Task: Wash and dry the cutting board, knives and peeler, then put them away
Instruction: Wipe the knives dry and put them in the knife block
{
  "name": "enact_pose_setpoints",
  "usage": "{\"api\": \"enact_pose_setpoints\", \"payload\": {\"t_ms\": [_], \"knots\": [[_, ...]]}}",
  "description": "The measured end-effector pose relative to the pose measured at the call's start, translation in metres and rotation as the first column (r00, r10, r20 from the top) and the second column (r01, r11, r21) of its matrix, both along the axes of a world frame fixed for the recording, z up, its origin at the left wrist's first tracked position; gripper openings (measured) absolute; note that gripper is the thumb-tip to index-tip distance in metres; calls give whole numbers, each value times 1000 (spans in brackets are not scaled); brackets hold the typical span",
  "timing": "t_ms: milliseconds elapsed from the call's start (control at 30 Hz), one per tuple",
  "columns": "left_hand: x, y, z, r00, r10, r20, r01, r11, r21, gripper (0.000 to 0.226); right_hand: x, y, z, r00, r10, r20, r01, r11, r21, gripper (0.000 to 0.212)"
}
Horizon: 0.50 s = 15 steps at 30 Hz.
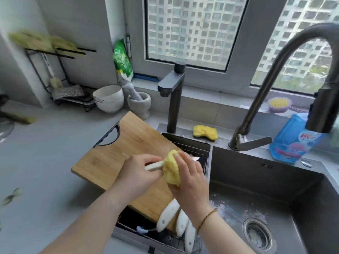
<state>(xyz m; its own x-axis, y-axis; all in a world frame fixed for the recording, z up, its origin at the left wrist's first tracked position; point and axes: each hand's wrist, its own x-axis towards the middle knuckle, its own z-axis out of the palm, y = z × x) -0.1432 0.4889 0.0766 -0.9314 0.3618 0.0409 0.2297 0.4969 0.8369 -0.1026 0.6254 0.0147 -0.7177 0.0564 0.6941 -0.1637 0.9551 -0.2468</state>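
Washing stage | left hand (135, 171) grips white-handled knife (154, 165) | right hand (189, 176) squeezes yellow sponge (170, 169) round its blade, above wooden cutting board (117, 149) | drying, storing judged outstanding

two bare forearms and hands, uncovered all the way to the frame's edge. the left forearm (88, 222) enters from about 7 o'clock and ends in the left hand (135, 173). the right forearm (220, 235) enters from about 5 o'clock and ends in the right hand (189, 178). round the right wrist, at about 5 o'clock from the middle of the view, sits a thin single-strand bracelet (207, 216) of tiny beads, amber-gold mixed with dark ones.
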Motion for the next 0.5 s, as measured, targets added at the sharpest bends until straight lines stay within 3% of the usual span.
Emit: {"api": "enact_pose_setpoints", "payload": {"t_ms": [133, 233, 300, 333, 367, 400, 433, 500], "knots": [[13, -34, 18, 998, 38, -48, -38, 999, 11, 26, -14, -27, 21, 992, 77, -102, -81, 996, -39, 67], [29, -62, 25, 993, 121, 0, -118, 968, 220, 28, -24, -52, 33, 973, 171, -152, -190, 974, -121, 37], [41, -88, 26, 961, 271, -60, -241, 921, 305, 23, -24, -80, 44, 954, 295, -55, -300, 934, -196, 26], [46, -97, 28, 939, 327, -107, -278, 904, 325, 23, -22, -90, 49, 935, 348, 75, -320, 914, -251, 20], [51, -105, 30, 911, 387, -141, -320, 880, 350, 24, -19, -101, 55, 858, 452, 246, -358, 867, -346, 15], [57, -116, 33, 880, 451, -152, -368, 847, 384, 25, -17, -113, 57, 711, 601, 365, -417, 778, -470, 11], [63, -127, 35, 855, 499, -142, -405, 813, 419, 22, -13, -124, 61, 589, 707, 393, -458, 692, -559, 15], [71, -145, 39, 801, 590, -99, -485, 738, 469, 16, -7, -142, 67, 475, 813, 338, -533, 571, -625, 26]]}}
